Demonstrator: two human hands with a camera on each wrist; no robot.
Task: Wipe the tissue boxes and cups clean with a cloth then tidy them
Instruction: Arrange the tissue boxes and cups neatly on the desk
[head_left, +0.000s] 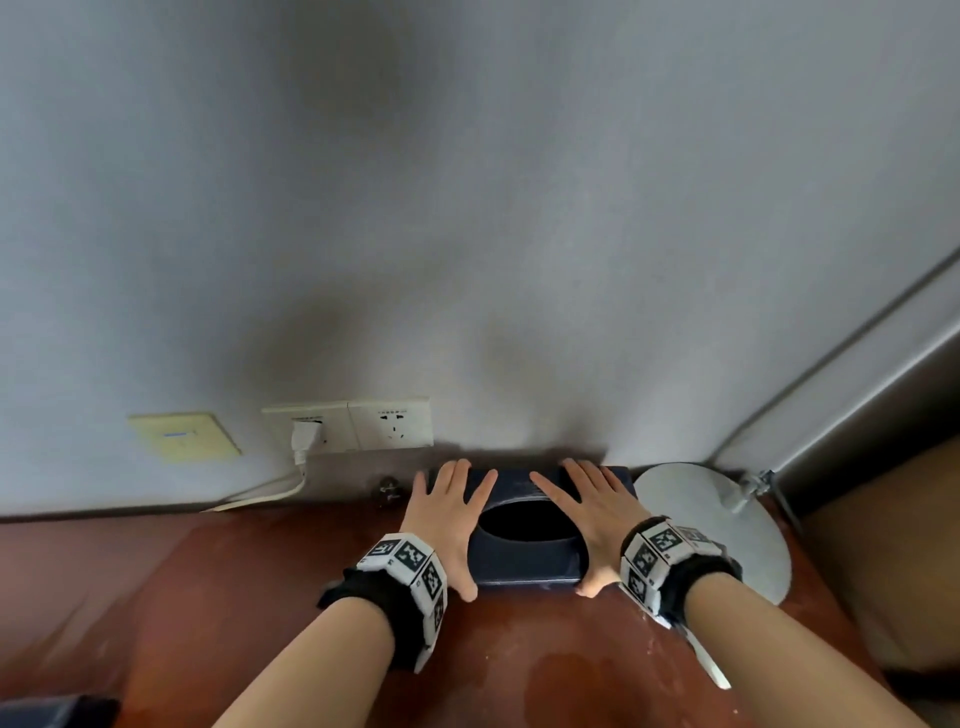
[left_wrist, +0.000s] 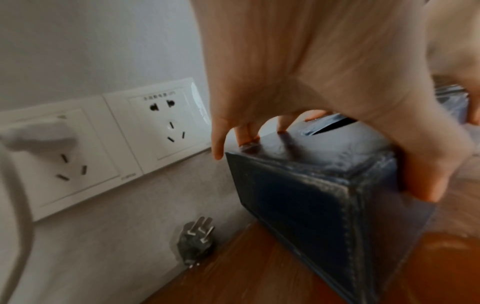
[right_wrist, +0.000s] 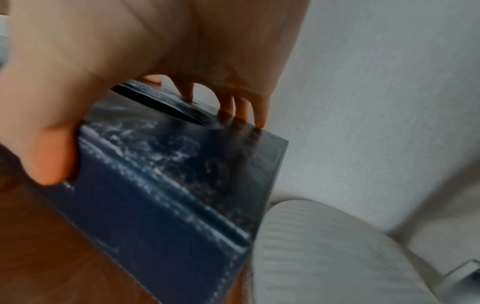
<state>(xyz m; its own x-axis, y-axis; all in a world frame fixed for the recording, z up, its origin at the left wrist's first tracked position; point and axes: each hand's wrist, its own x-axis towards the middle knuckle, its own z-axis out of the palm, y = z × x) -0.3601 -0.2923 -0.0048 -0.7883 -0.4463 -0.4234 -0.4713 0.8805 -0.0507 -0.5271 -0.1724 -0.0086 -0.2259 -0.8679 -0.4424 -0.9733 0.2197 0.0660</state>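
A grey wall (head_left: 467, 208) rises behind a reddish-brown wooden counter (head_left: 234, 597), with a double white socket (head_left: 348, 426) low on it; a white plug (head_left: 304, 436) sits in the left half.

The dark blue tissue box (head_left: 524, 564) stands at the back of the counter, its far edge at or very near the wall. Its oval top opening shows only darkness; whether tissues are inside cannot be told. Pale smears mark its top and sides in the wrist views.

The left hand (head_left: 449, 519) lies over the box's left end, fingers spread on top and thumb (left_wrist: 426, 185) down against the near side. The right hand (head_left: 589, 519) mirrors it on the right end, fingers (right_wrist: 259, 115) reaching the far top edge and thumb pressed on the near side. Each grip is thus spread and clamped on the box.

A round white lamp base (head_left: 727, 525) sits just beside the box's right end. A loose dark plug (left_wrist: 196, 240) lies against the wall to its left. The counter nearer the person shows bare wood with a faint round stain.
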